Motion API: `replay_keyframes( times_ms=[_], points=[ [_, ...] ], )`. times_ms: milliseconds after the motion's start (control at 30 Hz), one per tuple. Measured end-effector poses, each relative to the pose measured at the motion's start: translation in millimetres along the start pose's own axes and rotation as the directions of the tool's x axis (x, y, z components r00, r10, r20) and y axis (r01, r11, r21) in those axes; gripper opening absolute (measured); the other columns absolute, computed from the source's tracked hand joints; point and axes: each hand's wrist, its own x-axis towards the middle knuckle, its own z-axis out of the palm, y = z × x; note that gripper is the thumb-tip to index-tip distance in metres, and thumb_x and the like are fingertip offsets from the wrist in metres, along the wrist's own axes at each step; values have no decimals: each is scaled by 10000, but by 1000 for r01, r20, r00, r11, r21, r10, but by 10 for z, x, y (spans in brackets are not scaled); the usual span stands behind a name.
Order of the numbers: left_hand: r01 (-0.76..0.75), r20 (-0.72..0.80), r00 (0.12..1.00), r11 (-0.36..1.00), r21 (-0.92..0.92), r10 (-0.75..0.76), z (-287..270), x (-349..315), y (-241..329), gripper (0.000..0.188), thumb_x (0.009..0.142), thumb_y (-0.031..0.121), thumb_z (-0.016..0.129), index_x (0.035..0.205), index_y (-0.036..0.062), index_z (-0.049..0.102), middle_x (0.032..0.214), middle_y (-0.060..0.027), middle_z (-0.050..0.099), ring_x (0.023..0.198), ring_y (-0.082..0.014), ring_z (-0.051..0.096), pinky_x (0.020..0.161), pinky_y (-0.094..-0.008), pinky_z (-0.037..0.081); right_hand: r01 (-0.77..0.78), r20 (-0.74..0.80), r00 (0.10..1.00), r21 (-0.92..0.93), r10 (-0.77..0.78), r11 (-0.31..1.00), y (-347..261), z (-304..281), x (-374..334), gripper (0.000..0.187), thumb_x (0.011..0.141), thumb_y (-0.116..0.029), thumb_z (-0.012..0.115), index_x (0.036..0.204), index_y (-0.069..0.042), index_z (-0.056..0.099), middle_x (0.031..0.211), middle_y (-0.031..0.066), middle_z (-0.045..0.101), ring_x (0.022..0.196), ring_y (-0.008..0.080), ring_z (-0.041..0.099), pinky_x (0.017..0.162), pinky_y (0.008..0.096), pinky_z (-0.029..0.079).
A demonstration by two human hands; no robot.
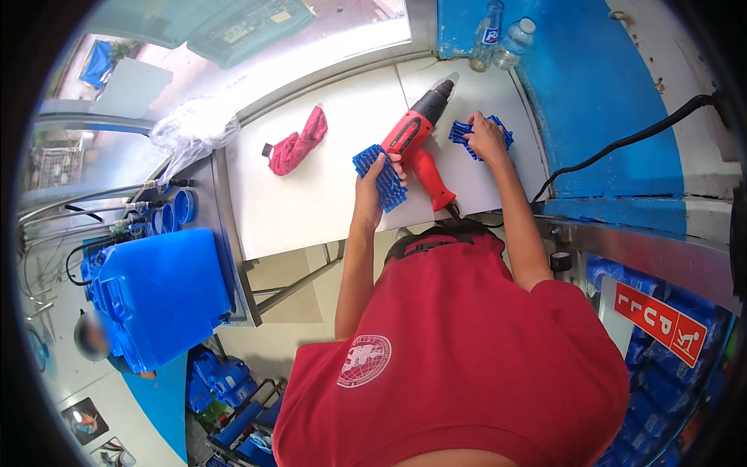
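My left hand is closed around a small stack of blue printed plastic pieces, which look like flat shrink seals. The thumb lies across their face. Over the right part of the white table, my right hand has its fingers bent down onto more blue printed plastic pieces, fanned out in a loose pile. Its fingertips are partly hidden. Between the two hands lies a red and black heat gun, its nozzle toward the far edge and its handle toward me. My left fingers are close beside its body.
A crumpled red cloth rests on the white table. Two clear bottles stand in the far right corner. A black cable hangs at the right. To the left are a clear plastic bag and a large blue water container.
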Motion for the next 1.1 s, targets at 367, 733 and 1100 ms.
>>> replay_keyframes(
  times_ms=[367,733,1100],
  points=[
    [-237,79,967,970,-55,241,145,-10,-196,277,971,235,655,1151,30,604,937,-51,641,831,-155,643,755,-300,546,-35,109,986,877,-128,479,-850,-610,-434,463,838,-94,781,1225,17,553,1070,120,715,933,225,691,862,348,544],
    [-43,-55,997,987,154,52,86,-118,-214,224,1021,194,539,1076,13,659,901,-90,716,800,-185,700,760,-325,567,19,358,898,552,-257,834,-541,-523,-427,367,883,-182,710,1231,-75,668,1214,164,645,1053,339,629,932,406,503],
    [66,67,995,988,136,-76,65,-189,-147,277,1034,242,503,1045,8,651,787,-54,635,763,-218,681,747,-339,560,98,-122,987,-64,-105,993,-39,-57,-95,194,812,-162,768,945,-93,644,1031,105,597,1028,323,561,898,441,470]
  ],
)
